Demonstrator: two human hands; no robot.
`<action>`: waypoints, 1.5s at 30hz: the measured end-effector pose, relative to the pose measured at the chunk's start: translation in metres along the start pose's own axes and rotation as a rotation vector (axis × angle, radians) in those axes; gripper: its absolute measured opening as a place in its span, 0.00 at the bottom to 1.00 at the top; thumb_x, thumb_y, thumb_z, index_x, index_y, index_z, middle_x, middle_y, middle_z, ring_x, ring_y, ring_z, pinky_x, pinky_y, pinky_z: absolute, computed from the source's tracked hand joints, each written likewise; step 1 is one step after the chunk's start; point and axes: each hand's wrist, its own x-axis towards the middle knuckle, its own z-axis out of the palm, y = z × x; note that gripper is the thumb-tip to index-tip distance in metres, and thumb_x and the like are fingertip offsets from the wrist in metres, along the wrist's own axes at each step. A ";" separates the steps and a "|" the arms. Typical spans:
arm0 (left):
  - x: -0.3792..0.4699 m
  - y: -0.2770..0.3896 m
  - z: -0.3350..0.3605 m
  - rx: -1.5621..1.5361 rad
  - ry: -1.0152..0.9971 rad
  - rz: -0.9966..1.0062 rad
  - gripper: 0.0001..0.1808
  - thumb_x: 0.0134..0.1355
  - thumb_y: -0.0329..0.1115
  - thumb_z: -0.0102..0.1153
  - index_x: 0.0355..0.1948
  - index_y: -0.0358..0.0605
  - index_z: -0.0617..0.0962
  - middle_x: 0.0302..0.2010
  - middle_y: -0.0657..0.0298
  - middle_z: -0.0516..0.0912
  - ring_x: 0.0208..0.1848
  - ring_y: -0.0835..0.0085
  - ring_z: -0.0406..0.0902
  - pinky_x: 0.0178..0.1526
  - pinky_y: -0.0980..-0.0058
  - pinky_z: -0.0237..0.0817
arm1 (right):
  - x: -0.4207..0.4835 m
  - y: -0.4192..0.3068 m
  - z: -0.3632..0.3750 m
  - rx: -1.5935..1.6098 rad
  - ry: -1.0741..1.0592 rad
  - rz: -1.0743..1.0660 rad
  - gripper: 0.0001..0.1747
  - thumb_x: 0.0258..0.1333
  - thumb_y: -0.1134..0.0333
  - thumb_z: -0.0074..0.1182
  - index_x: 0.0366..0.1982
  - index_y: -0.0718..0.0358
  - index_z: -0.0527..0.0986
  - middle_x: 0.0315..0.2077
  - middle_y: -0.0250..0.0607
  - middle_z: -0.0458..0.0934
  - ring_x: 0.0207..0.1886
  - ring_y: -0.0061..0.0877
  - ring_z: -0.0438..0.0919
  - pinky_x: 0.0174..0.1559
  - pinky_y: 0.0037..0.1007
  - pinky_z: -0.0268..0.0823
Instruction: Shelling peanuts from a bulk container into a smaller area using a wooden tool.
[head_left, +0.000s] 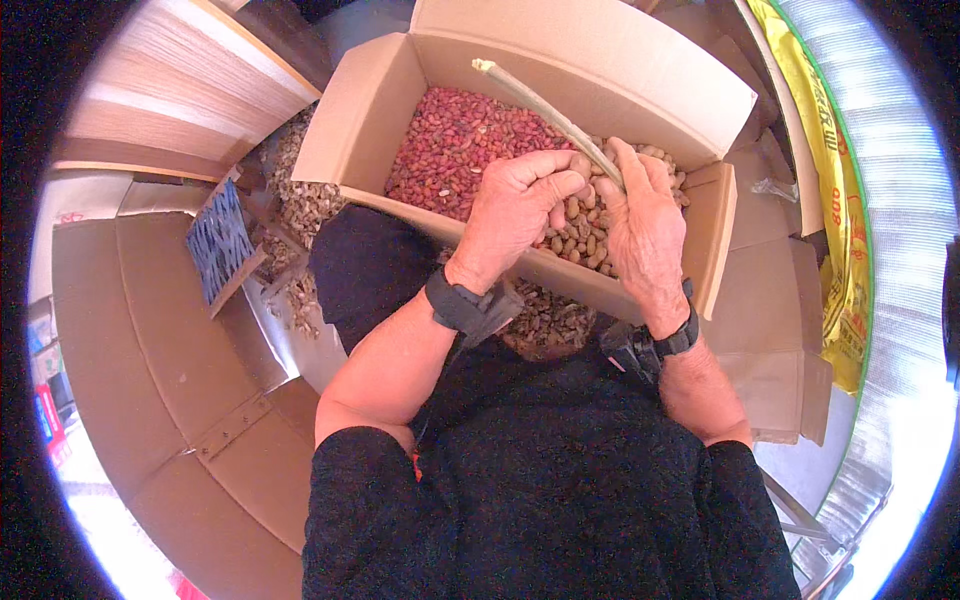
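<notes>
My right hand (646, 225) holds a thin split stick (551, 116), which slants up and left over an open cardboard box (360, 112). My left hand (517, 202) is just left of it, thumb and forefinger pinched at what looks like a peanut (580, 163), beside the stick's lower end. Beneath both hands, unshelled peanuts (577, 236) fill the right part of the box. Red shelled peanuts (465, 142) cover the left part. How the stick's lower end sits between my right fingers is partly hidden.
Empty peanut shells (307, 195) are heaped left of the box, and more shells (551, 319) lie between it and my body. A blue-webbed wooden stool (221, 240) stands at left beside flattened cardboard (157, 322). A wood-grain panel (187, 82) rises upper left; a yellow printed sack (840, 225) lies right.
</notes>
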 end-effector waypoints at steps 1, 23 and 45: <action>0.000 -0.001 0.000 0.001 0.002 0.000 0.09 0.62 0.34 0.53 0.37 0.42 0.81 0.28 0.68 0.82 0.20 0.88 0.69 0.16 0.88 0.58 | 0.000 -0.001 -0.001 0.002 -0.001 -0.001 0.22 0.55 0.68 0.52 0.52 0.66 0.68 0.41 0.50 0.73 0.42 0.45 0.74 0.44 0.40 0.67; 0.001 -0.005 -0.006 0.160 0.024 0.023 0.10 0.61 0.37 0.57 0.37 0.45 0.84 0.16 0.72 0.73 0.16 0.88 0.64 0.17 0.87 0.54 | -0.005 -0.003 -0.016 -0.108 -0.327 -0.063 0.33 0.56 0.59 0.52 0.63 0.53 0.59 0.39 0.46 0.71 0.42 0.44 0.74 0.39 0.41 0.69; 0.000 -0.008 -0.005 0.157 -0.060 -0.018 0.11 0.64 0.37 0.52 0.36 0.41 0.81 0.19 0.72 0.73 0.18 0.87 0.66 0.19 0.86 0.56 | -0.007 0.003 -0.004 0.186 -0.105 0.070 0.19 0.58 0.56 0.49 0.43 0.64 0.75 0.26 0.53 0.78 0.31 0.48 0.77 0.32 0.43 0.67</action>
